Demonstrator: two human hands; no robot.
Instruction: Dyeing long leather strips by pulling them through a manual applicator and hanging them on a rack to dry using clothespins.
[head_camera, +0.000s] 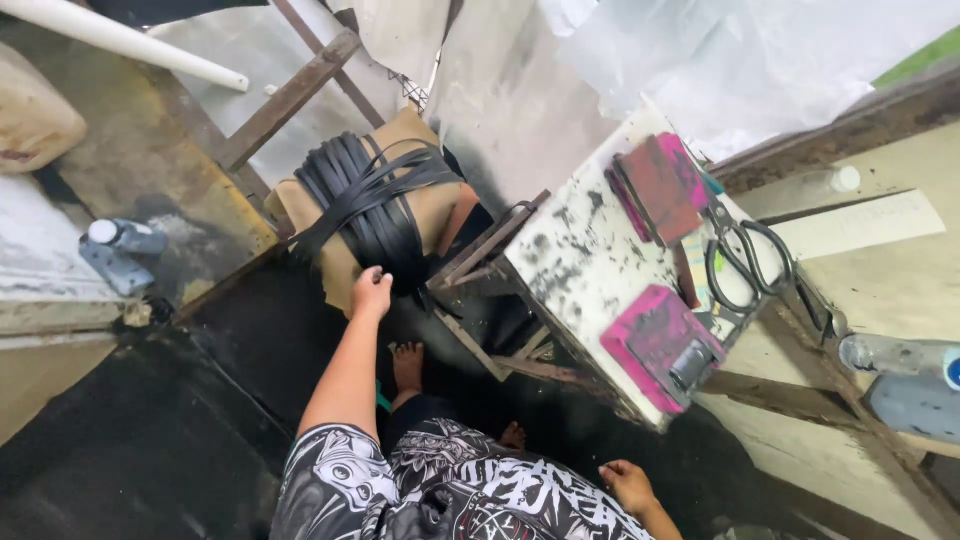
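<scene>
Now, left hand (371, 293) stretched forward, fingers curled onto black straps (372, 195) bundled on brown sack (425, 215), pinching lowest strands. Right hand (628, 485) low by lap, loosely curled, holding nothing. Risk: loose straps splay outward, could tangle or slide off bundle if tugged; bundle leans, may topple. Right of left hand, wooden frame (480, 260) crowds reach. Beyond it, counter (585, 265) carries scissors (745, 255), pink blocks (655, 340). Left, capped bottle (125, 237) well apart.

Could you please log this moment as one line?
left hand: reaching black straps | right hand: on lap, empty | scissors: on table
</scene>
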